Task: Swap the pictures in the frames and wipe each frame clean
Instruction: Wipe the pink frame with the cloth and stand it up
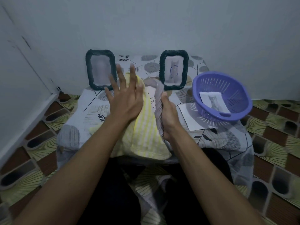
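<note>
Nearest, a lap in dark clothing, with two bare forearms reaching forward over it. Just beyond, a yellow-and-white striped cloth (146,130) held up between the hands, its lower end hanging down to the near edge of a low desk (90,108) under a grey leaf-print cover. Left hand (125,101) released, fingers straight and fanned wide, palm laid flat against the cloth's left side. Right hand (168,116) grasping the cloth, fingers curled round a bunched grey fold along its right edge. On the desk to the right of that hand, a white sheet of paper (188,117) lying flat, partly covered by a purple slotted basket (243,101). Inside the basket, a loose printed picture of a cat (214,102) leaning against the wall of the bowl. At the back of the desk, two dark woven-edged frames standing upright near the wall and well apart from each other. Left frame (100,70) just behind the left fingertips, its picture too blurred to make out. Right frame (174,69) beyond the right hand, showing a pale image of a seated cat. All around the desk, a floor (276,127) of brown and green fan-patterned tiles. Farthest back, a plain grey-blue wall (162,21).
</note>
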`<state>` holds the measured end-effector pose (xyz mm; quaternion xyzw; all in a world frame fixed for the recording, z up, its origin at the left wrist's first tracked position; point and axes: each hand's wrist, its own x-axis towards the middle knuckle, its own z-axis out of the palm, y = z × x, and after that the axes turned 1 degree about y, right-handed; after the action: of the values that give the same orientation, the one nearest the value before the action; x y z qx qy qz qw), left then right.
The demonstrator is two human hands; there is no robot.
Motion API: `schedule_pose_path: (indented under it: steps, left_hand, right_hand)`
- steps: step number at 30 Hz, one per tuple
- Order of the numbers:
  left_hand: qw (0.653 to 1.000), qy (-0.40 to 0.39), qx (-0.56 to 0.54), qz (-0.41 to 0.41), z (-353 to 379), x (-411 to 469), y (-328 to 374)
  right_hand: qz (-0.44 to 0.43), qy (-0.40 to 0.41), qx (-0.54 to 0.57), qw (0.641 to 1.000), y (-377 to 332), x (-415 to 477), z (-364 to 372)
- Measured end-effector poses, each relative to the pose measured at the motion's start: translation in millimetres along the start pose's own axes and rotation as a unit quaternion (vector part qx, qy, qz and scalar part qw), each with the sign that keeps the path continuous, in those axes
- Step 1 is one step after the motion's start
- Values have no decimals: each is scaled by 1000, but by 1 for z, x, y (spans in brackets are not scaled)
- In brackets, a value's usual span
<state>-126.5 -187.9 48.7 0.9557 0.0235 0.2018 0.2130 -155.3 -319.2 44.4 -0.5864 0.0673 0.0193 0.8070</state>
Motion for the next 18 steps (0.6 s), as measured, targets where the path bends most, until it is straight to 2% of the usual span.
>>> schedule_pose_path:
  steps: [3, 7, 11, 15, 18]
  left_hand:
    - [1000, -16, 20, -15, 0, 10, 10]
    - [982, -92, -51, 159, 12, -22, 24]
    - [943, -151, -18, 296, 25, -50, 12]
    - [930, -101, 40, 350, 33, -57, -17]
    - [940, -55, -8, 336, 36, -50, -35]
  right_hand:
    - [4, 4, -52, 999, 7, -2, 6]
    - [9, 28, -40, 999, 1, 8, -1]
    - [28, 62, 37, 997, 9, 31, -19]
    - [37, 115, 114, 986, 17, 48, -37]
    - [56, 122, 154, 979, 26, 63, -42]
